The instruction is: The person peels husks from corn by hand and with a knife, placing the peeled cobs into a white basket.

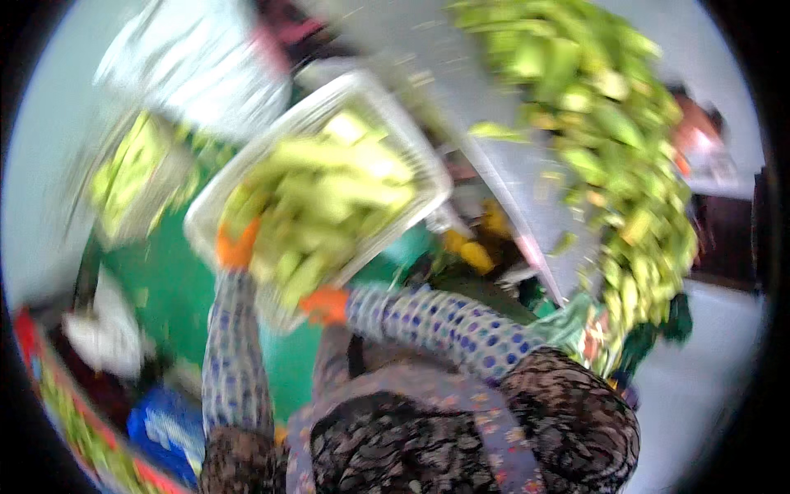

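Observation:
A white plastic basket full of pale green vegetable pieces lies at a slant before me. My left hand, in an orange glove, is over its near left rim, with fingers reaching in against the vegetables. At the near corner, my right hand, also orange-gloved, grips the rim. Blur hides the exact finger placement of both hands. Dotted sleeves cover my forearms.
A metal table at the right bears a long heap of green vegetables. Another filled basket stands on the left, near a white sack. Green flooring shows below; a blue bag lies at lower left.

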